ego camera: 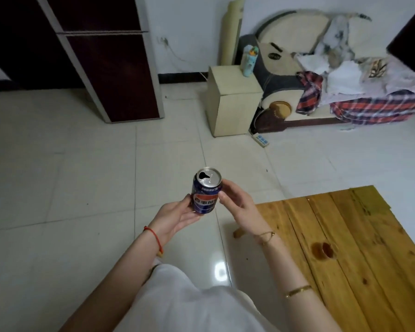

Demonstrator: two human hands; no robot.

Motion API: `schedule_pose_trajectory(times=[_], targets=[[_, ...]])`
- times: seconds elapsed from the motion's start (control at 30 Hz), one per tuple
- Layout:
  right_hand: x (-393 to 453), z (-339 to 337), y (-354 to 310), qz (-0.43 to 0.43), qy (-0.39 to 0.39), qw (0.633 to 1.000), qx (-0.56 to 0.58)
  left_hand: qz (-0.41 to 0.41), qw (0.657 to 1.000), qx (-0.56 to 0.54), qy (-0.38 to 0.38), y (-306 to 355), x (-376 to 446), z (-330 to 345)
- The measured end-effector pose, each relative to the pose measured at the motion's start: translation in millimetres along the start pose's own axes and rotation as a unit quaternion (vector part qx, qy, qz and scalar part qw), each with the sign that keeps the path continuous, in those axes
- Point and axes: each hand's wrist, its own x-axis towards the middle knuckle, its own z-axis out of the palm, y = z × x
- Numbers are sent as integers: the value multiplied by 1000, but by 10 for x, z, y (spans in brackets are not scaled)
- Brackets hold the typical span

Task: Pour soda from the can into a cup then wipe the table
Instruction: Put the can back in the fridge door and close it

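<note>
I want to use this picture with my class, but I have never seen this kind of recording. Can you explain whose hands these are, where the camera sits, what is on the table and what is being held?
There is no machine here. A person wears one wide camera on the head, looking forward and down, so the two arms reaching in from the bottom are their own.

The left hand grips a blue soda can around its lower part, held over the tiled floor rather than over the table. The can is roughly upright and its top is already open. The right hand touches the can's side with its fingertips.

The wooden table is at the lower right. On it sits a clear cup, hard to make out; a brownish tint suggests some soda, but I cannot be sure. I see no cloth on the table.
</note>
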Motion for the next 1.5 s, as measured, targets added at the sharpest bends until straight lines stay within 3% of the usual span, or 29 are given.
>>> schedule_pose_trajectory(times=[0.5,1.1,1.5], targets=[[2083,2001,-681,-27,-119,992,38,55,991,-58,104,1563,383,-2098],[4967,3142,-1491,-91,-250,964,9,95,965,-141,199,3600,1657,-3417],[6815,3827,-1944,-87,-287,954,9,118,951,-150,244,4922,2659,-4288]])
